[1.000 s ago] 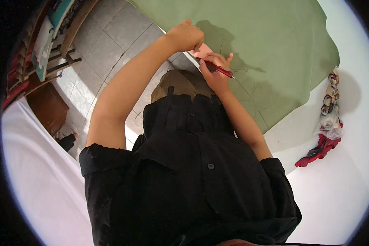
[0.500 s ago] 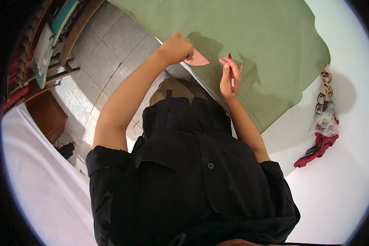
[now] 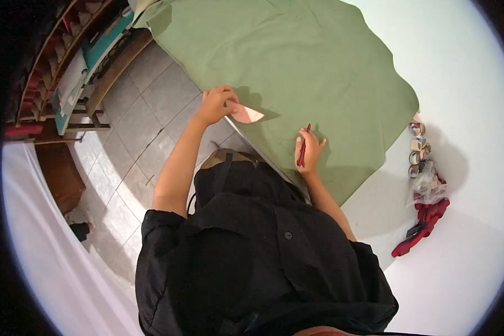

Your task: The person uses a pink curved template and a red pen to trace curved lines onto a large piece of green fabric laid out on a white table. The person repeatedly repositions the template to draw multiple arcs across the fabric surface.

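My left hand point(image 3: 218, 105) is closed on a pink, curved-edged flat piece point(image 3: 245, 113), thin like card, at the near left edge of a large green sheet point(image 3: 297, 61) of leather or cloth. The piece is tilted, its pointed end catching the light, and its shadow falls on the sheet. In my right hand point(image 3: 312, 151) is a dark red pen point(image 3: 302, 152), held upright along the palm with the tip end pointing away from me. Faint drawn lines show on the sheet near both hands.
The sheet lies on a white table point(image 3: 375, 218). To the right, against white, are several round rolls point(image 3: 415, 144), a clear plastic bag point(image 3: 428, 187) and red straps point(image 3: 425, 224). On the left stand a wooden rack point(image 3: 120, 70) and a brown cabinet point(image 3: 61, 171) over grey floor tiles point(image 3: 151, 129).
The view has shifted, showing more of the sheet's far left. The pink piece now tilts up from the sheet in my left hand. My right hand still holds the pen.
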